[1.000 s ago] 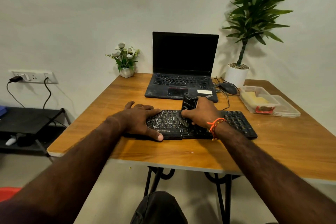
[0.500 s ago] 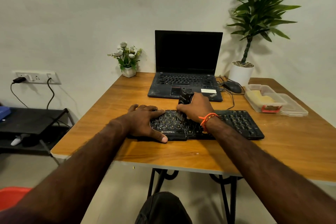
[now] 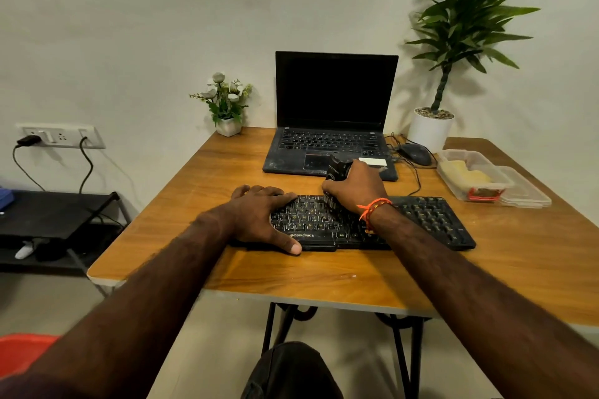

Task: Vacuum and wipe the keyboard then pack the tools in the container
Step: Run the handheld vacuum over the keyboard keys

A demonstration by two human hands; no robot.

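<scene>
Since 1 s ago right hand [image 3: 356, 189], fingers wrapped round mini vacuum [image 3: 337, 169], shifted nozzle to keyboard [image 3: 431, 220] top row; left hand [image 3: 259, 217] flat, steadying; vacuuming underway, next pass likely right of grip

There is a single view, from a wide-angle camera worn on the person's head. It looks forward and down across the wooden worktop [image 3: 324, 278] toward the pale wall behind it. Both forearms run in from the bottom corners, so the hands, the left hand [image 3: 259, 217] and the right hand [image 3: 356, 189], sit near the middle of the frame, close to the lens. The lens bends straight edges near the borders. The frame takes in the floor [image 3: 207, 347] below and the wall socket [image 3: 60, 136] far left.
</scene>
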